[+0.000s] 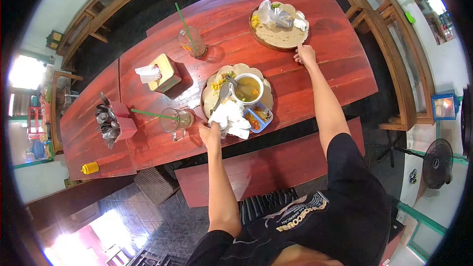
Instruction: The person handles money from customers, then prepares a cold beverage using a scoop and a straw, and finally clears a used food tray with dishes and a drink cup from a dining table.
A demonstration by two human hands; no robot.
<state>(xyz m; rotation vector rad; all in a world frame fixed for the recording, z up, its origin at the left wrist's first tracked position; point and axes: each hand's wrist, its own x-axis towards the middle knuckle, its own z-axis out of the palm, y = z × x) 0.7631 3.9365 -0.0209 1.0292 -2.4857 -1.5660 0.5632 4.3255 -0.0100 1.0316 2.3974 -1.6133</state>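
Observation:
My left hand point(211, 135) is closed at the near left rim of a round woven plate point(209, 99) lined with brown paper. Crumpled white tissues point(231, 119) beside my fingers partly cover that rim. On this plate are a white bowl of soup point(247, 91) with a spoon in it, a blue divided sauce dish point(257, 116) and yellow food scraps. My right hand point(305, 55), arm stretched out, pinches the near right rim of a second lined plate point(278, 37). A crumpled clear plastic bag point(276, 16), tissue and yellow scraps lie on it.
Two glass mugs with green straws, one near point(176, 120) and one far point(192, 44), stand on the red wooden table point(231, 24). Left are a tissue box point(165, 74), a cutlery holder point(122, 120) and a yellow bottle point(90, 168). A bench point(266, 160) runs along the near side.

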